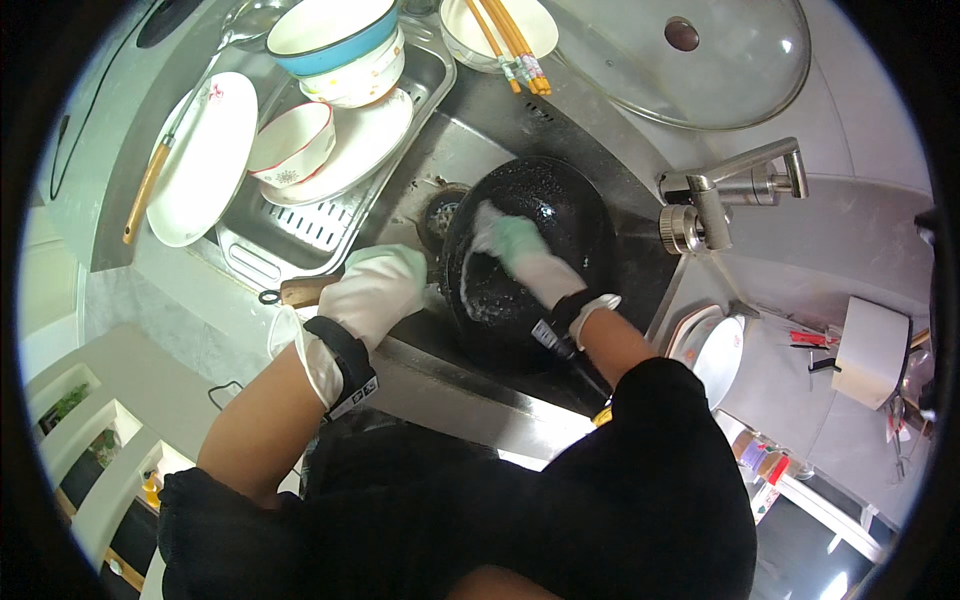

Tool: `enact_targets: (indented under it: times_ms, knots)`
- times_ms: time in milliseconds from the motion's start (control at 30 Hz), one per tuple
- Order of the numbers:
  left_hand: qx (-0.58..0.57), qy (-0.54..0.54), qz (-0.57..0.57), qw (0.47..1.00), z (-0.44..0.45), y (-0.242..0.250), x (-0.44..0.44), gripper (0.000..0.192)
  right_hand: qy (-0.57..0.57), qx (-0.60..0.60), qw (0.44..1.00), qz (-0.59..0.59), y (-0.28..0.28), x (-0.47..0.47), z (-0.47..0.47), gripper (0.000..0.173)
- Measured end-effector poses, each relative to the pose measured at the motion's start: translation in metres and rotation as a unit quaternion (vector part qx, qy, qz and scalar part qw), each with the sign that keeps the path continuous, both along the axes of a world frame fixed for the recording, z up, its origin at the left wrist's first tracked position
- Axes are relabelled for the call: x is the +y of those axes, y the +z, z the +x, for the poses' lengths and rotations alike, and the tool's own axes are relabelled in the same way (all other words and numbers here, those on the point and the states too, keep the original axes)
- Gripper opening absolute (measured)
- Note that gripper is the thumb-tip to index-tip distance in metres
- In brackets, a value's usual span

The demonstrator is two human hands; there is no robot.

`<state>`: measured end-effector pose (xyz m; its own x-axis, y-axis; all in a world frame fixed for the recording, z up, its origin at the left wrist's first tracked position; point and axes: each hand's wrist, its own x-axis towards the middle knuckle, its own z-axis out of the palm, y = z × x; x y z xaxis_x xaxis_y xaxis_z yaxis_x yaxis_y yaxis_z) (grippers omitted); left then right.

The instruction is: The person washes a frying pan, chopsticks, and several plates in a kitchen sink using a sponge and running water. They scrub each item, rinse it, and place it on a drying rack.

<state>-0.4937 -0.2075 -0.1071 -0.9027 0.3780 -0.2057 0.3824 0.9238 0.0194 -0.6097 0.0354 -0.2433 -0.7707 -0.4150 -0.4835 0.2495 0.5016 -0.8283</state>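
A black wok [577, 225] lies in the stainless steel sink [469, 146], its inside wet with some suds. My left hand [379, 289], in a white and pale green glove, is closed around the wok's wooden handle [304, 291], whose end with a metal ring sticks out beside the wrist. My right hand [525, 251], gloved the same way and blurred, is inside the wok. A whitish scrubbing cloth or pad [489, 221] seems to be under its fingers, pressed to the wok's wall. Both wrists wear black bands.
A steel drain tray [255, 262] at left holds stacked bowls [334, 56], a small bowl and plates. A ladle [157, 169] lies across an oval plate. Chopsticks [514, 45] rest on a bowl at the back. The faucet [716, 191] and a glass lid [705, 75] are at right.
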Motion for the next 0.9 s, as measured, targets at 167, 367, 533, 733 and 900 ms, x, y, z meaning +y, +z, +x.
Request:
enact_targets:
  times_ms: [167, 367, 533, 733, 900]
  knots:
    - [0.099, -0.03, 0.003, 0.995, -0.003, -0.008, 0.0, 0.015, 0.319, 0.049, 0.875, 0.36, 0.041, 0.019, 0.013, 0.04]
    - [0.27, -0.14, -0.436, 0.847, 0.004, -0.012, 0.003, 0.016, 0.295, 0.345, 0.817, 0.357, 0.042, -0.038, -0.024, 0.029]
    - [-0.016, 0.054, 0.109, 0.992, -0.005, -0.014, 0.001, 0.021, 0.168, 0.465, 0.78, 0.383, -0.026, 0.102, -0.117, 0.026]
    - [0.0, -0.004, 0.021, 1.0, 0.002, -0.01, 0.0, 0.019, 0.449, 0.055, 0.818, 0.355, -0.005, 0.187, 0.042, 0.031]
    - [0.033, -0.038, -0.059, 0.997, 0.003, -0.014, 0.0, 0.015, 0.242, -0.266, 0.914, 0.186, 0.051, 0.004, 0.082, 0.032]
